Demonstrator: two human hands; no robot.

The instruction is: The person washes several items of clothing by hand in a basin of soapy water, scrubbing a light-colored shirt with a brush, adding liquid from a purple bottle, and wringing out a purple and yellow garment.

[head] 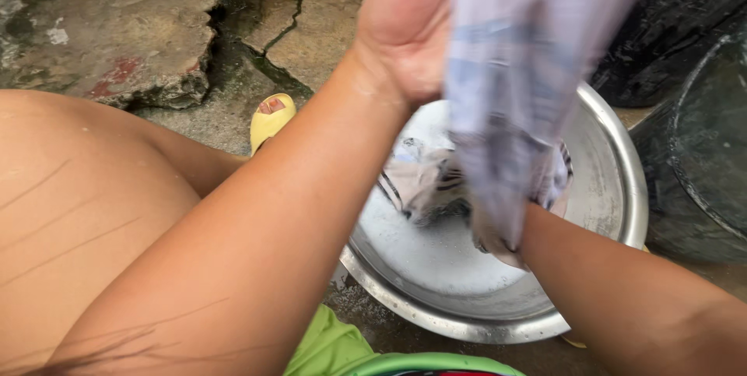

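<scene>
Steel basin (615, 189) of sudsy water and striped laundry (424, 185), left hand (405, 26) grip clamped on pale cloth (513, 73).

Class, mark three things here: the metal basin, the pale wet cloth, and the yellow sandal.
metal basin (615, 181), head view, bare right rim.
pale wet cloth (506, 73), head view, lifted middle part.
yellow sandal (268, 121), head view, toe end.

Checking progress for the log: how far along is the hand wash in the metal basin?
Done: the metal basin holds suds. In hand: the left hand lifts a pale striped cloth; the right hand, hidden under it, is down at the basin. Left: patterned cloth lying in the suds.
</scene>
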